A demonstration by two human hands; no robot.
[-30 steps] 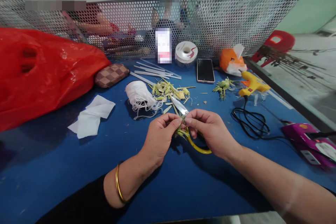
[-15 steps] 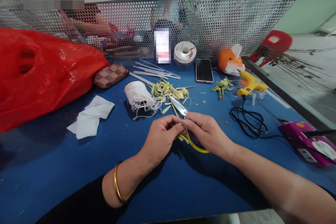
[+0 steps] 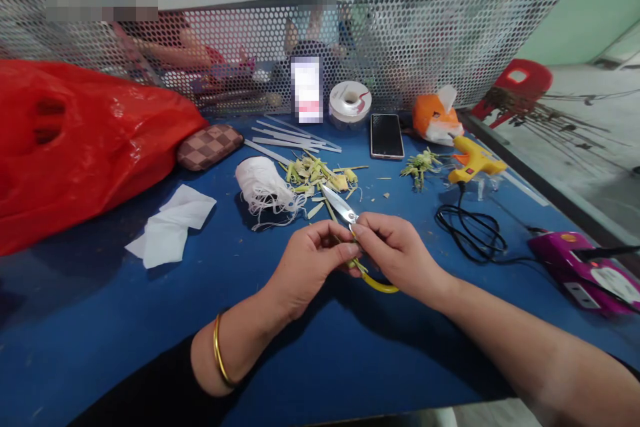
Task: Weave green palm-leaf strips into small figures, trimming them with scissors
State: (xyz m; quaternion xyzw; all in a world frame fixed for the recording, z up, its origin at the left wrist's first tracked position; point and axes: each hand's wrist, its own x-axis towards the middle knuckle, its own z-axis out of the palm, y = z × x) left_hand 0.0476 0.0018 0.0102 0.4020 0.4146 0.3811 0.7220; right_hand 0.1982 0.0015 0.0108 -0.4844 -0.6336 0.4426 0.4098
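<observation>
In the middle of the table my left hand pinches some thin green plant stems between thumb and fingers, their ends poking out at the right. Close beside it, my right hand is closed, thumb against index finger; whatever sits in that pinch is hidden. Scissors with a yellow handle lie under my hands, blades pointing away from me and handle partly covered. Beyond the blades is a pile of yellow-green plant scraps. A bundle of white string lies left of the pile.
A red plastic bag, checkered pouch and white tissue are left. Behind lie glue sticks, a ribbon spool and a phone. At right are a yellow glue gun, its cord and a purple power strip.
My left thumb has slid right and down along the stems, and their ends now show farther right. My right fingers have lifted slightly apart from the left. The scissors stay in place.
</observation>
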